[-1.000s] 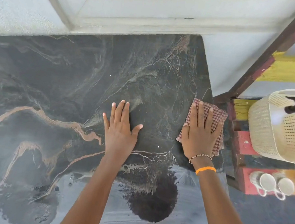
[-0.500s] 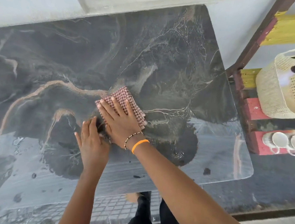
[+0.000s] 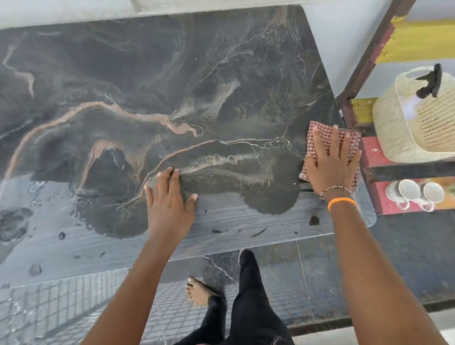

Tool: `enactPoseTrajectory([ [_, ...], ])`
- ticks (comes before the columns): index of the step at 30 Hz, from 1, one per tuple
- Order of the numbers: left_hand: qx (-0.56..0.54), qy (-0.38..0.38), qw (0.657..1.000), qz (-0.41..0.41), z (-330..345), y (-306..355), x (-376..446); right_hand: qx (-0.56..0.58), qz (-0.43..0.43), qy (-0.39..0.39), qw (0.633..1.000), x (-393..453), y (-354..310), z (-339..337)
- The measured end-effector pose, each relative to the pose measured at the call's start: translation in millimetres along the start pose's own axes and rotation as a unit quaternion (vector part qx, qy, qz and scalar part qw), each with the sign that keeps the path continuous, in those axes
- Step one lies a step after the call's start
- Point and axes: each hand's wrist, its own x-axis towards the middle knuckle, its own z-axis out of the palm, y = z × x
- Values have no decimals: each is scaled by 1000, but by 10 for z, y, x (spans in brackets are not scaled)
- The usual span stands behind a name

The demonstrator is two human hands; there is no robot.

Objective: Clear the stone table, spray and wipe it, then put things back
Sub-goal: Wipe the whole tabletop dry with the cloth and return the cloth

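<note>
Head view: dark veined polished stone table, wet sheen
Right hand: fingers straight, spread, pressing red-checked woven cloth flat at table's right edge
Left hand: fingers straight, flat on stone

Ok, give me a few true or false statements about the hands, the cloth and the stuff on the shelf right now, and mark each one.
1. The right hand presses the cloth flat near the table's right edge. True.
2. The left hand holds a spray bottle. False: it lies open on the table, holding nothing.
3. The basket stands on the table. False: it is on the shelf beside the table.
4. Two cups sit on the shelf below the basket. True.
5. The cloth is plain white. False: it is red-and-white checked.
</note>
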Motion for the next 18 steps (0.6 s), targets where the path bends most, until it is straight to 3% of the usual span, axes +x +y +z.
enactPoseTrajectory([
  [6,-31,21,999,-18,-53,-121,-59,19,37,6,999,-558,-360,128],
  [13,-47,59,996,-50,-169,-389,-191,22,-108,-16,994,-914,-1580,269],
  [18,-60,100,985,-128,-274,-691,-354,27,-203,-39,978,-865,-2462,299],
])
